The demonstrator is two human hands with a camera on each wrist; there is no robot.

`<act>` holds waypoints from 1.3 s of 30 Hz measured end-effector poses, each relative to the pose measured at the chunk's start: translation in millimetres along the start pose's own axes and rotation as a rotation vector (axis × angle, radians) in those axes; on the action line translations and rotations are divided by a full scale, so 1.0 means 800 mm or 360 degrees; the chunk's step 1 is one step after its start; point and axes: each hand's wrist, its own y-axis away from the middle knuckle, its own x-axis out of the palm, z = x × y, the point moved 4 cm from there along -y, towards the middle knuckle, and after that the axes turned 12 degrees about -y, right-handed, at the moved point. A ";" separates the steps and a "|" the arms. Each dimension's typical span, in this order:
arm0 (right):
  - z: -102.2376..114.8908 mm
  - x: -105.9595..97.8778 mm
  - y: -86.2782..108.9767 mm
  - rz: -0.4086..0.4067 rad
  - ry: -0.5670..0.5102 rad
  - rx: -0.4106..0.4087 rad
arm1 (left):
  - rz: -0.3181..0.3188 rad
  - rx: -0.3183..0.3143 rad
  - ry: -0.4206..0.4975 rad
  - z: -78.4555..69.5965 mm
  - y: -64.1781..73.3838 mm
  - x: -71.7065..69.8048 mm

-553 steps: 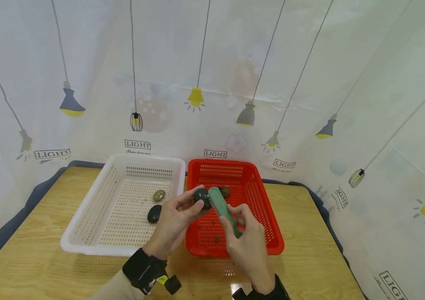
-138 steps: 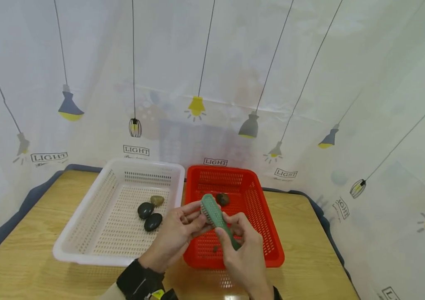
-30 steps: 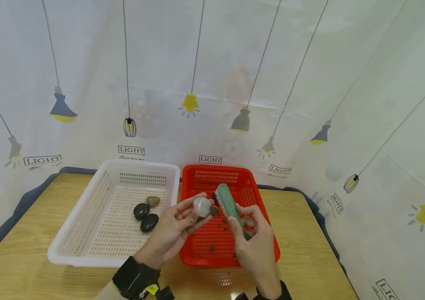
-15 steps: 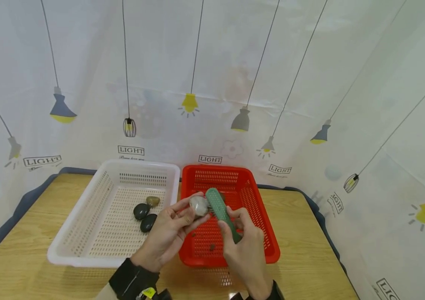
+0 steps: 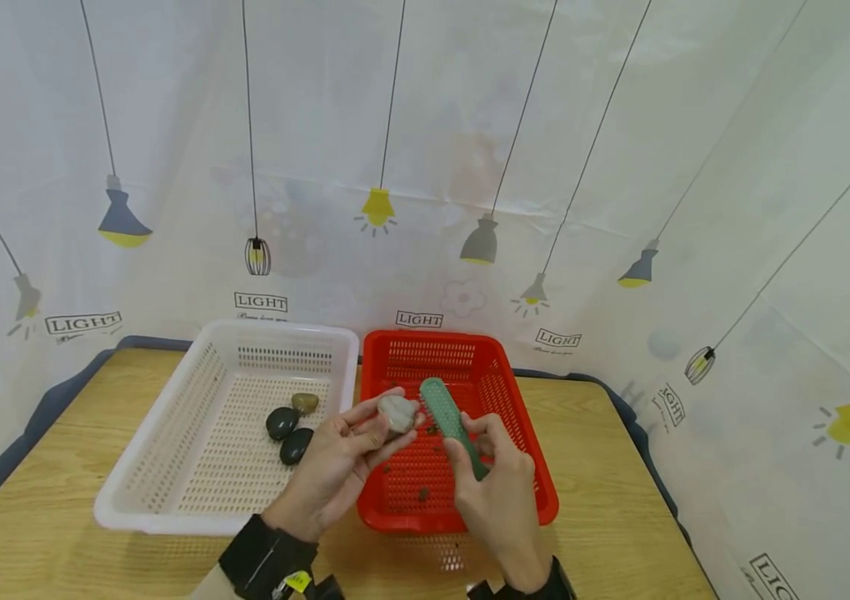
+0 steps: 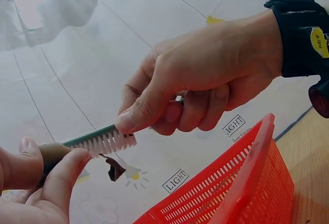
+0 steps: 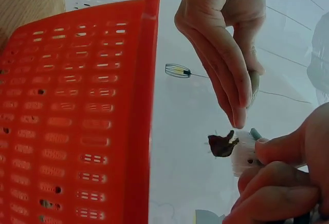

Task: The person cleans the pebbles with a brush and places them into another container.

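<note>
My left hand (image 5: pixel 346 458) holds a pale grey stone (image 5: pixel 397 413) between thumb and fingers, above the near part of the red basket (image 5: pixel 545 492). My right hand (image 5: pixel 496 492) grips the handle of a green brush (image 5: pixel 443 408), its white bristles (image 6: pixel 105 143) facing the stone. In the left wrist view the brush head reaches right up to the stone (image 6: pixel 52 154) and the left fingertips. A dark brown flake (image 7: pixel 222 144) shows close beside the bristles. Part of the stone is hidden by the left fingers.
The white basket (image 5: pixel 136 508) stands to the left, with two black stones (image 5: pixel 296 447) and an olive stone (image 5: pixel 305 403) in it. Brown bits (image 5: pixel 423 494) lie on the red basket's floor. Both baskets stand on a wooden table (image 5: pixel 620 500) before a lamp-patterned curtain (image 5: pixel 305 167).
Over the last second the brush has gone left onto the stone, then slightly back right. Since the oldest frame, the black stone in the left hand has given way to the pale one.
</note>
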 end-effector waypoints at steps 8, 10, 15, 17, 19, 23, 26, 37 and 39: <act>0.005 -0.002 0.000 -0.0011 -0.0024 -0.0009 | 0.0050 0.0021 -0.0022 0.003 -0.002 0.000; 0.006 0.004 0.002 0.0046 -0.0078 -0.0011 | 0.0065 0.0013 -0.0080 0.006 -0.002 0.002; 0.004 0.013 0.001 0.0127 -0.0107 0.0018 | 0.0089 0.0012 -0.0167 0.012 -0.004 0.004; 0.000 0.010 -0.002 0.0090 -0.0054 0.0046 | 0.0068 0.0011 -0.0141 0.012 -0.005 0.002; -0.003 0.004 -0.004 0.0058 -0.0018 0.0075 | 0.0047 0.0002 -0.0114 0.012 -0.006 0.000; -0.004 -0.006 -0.008 0.0027 -0.0021 0.0107 | 0.0053 0.0009 -0.0086 0.011 -0.006 -0.002; -0.002 -0.011 -0.010 0.0009 -0.0046 0.0120 | 0.0052 0.0030 -0.0109 0.008 -0.006 -0.002; 0.005 -0.008 -0.005 0.0063 -0.0115 0.0126 | 0.0104 0.0122 -0.0350 -0.003 -0.003 -0.004; 0.007 -0.006 -0.004 0.0085 -0.0129 0.0114 | 0.0120 0.0107 -0.0322 -0.003 -0.003 -0.003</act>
